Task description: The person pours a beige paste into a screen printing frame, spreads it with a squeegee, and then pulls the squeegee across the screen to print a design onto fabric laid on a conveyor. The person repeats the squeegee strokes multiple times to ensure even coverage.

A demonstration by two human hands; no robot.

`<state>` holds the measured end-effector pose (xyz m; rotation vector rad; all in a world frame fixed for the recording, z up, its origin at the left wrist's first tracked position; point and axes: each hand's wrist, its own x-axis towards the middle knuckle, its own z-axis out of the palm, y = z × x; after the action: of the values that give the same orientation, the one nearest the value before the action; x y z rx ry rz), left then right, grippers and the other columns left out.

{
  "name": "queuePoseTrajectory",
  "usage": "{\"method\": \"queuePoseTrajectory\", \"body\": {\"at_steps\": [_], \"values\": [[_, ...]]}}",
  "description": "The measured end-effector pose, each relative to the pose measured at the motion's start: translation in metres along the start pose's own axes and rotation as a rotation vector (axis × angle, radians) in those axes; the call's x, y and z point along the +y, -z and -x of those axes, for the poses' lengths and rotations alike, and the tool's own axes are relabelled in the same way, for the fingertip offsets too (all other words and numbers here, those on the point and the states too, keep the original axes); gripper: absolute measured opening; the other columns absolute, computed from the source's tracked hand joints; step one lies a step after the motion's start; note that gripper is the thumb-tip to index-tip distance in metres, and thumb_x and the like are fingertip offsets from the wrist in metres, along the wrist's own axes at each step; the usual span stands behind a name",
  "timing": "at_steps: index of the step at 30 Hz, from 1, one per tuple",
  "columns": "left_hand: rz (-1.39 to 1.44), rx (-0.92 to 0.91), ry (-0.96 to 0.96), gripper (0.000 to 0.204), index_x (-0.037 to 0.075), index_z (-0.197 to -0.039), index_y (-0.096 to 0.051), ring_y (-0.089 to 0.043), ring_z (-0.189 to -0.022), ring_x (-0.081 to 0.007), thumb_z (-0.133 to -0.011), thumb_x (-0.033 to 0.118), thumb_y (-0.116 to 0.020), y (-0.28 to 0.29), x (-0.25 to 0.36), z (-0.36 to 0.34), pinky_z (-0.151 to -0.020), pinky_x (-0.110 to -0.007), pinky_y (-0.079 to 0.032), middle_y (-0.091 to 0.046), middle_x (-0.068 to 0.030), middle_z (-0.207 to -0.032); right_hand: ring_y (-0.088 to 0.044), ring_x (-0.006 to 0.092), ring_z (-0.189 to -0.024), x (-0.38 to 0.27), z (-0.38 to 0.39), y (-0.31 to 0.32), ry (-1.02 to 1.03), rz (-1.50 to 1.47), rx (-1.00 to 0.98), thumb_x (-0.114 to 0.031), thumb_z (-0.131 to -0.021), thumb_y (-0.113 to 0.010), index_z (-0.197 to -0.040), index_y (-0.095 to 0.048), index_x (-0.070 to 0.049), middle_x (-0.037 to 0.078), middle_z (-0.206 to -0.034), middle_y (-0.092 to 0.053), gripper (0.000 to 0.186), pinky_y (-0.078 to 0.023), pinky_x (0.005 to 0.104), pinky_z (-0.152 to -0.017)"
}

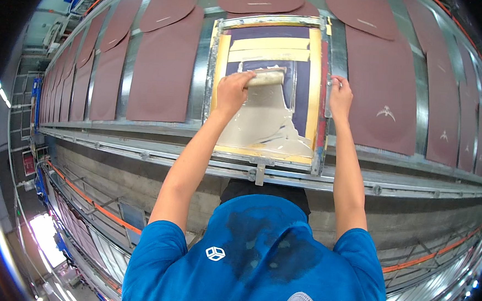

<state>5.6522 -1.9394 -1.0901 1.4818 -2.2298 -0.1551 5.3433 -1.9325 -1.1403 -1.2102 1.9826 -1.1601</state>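
Note:
In front of me a rectangular screen-printing frame [324, 56] lies over the long metal table, its mesh dark purple with yellow tape along the borders. Thick beige-grey ink [256, 121] covers the near part of the mesh, with a ragged right edge. My left hand [233, 95] is closed around the left end of a wide pale squeegee [268, 79], which rests across the mesh at the ink's far end. My right hand [341, 96] has its fingers curled at the frame's right edge, on a narrow metal side piece. Its fingertips are partly hidden.
Maroon fabric panels [166, 71] lie in a row on the metal table to both sides. Some on the right, like this panel [385, 93], carry a small white printed emblem. A metal rail [393, 188] runs along the near edge, with a clamp [260, 172] under the frame.

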Motion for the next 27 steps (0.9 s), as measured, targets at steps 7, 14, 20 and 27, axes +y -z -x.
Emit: {"method": "queuePoseTrajectory", "body": {"at_steps": [7,14,20,27], "values": [[-0.024,0.07,0.008,0.043,0.013,-0.107,-0.07,-0.064,-0.106,-0.0206,-0.069,-0.005,-0.061,0.014,0.016,0.031,-0.087,-0.036,-0.05,-0.07,-0.0007,-0.113,-0.061,0.0196,-0.067,0.008,0.013,-0.002,-0.038,-0.055,-0.01,-0.022,-0.098,-0.053,-0.107,-0.066,-0.005,0.012,-0.074,-0.065,0.023,-0.047,0.0362,-0.066],[0.028,0.049,0.081,0.046,0.013,-0.11,-0.069,-0.065,-0.107,-0.0237,-0.069,-0.007,-0.063,0.052,0.007,0.0,-0.089,-0.036,-0.051,-0.07,-0.0037,-0.114,-0.064,0.0227,-0.07,-0.027,0.006,-0.015,0.033,-0.108,-0.028,-0.02,-0.099,-0.051,-0.105,-0.064,-0.003,0.014,-0.078,-0.067,0.022,-0.048,0.0366,-0.067],[0.043,-0.014,0.114,0.046,0.013,-0.111,-0.069,-0.066,-0.104,-0.0238,-0.07,-0.006,-0.063,0.052,-0.044,0.027,-0.086,-0.037,-0.051,-0.07,-0.0038,-0.114,-0.061,0.0259,-0.061,-0.041,0.039,-0.056,-0.003,-0.045,-0.035,-0.021,-0.099,-0.05,-0.103,-0.064,-0.005,0.014,-0.068,-0.062,0.021,-0.045,0.0406,-0.06],[0.002,-0.138,0.092,0.039,0.015,-0.108,-0.071,-0.067,-0.094,-0.029,-0.073,0.0,-0.063,0.06,-0.064,-0.03,-0.077,-0.041,-0.052,-0.071,-0.0084,-0.103,-0.059,0.0278,-0.059,-0.052,0.032,-0.058,-0.073,0.022,-0.035,-0.022,-0.099,-0.05,-0.103,-0.064,-0.007,0.014,-0.064,-0.06,0.021,-0.044,0.0423,-0.058]]}}
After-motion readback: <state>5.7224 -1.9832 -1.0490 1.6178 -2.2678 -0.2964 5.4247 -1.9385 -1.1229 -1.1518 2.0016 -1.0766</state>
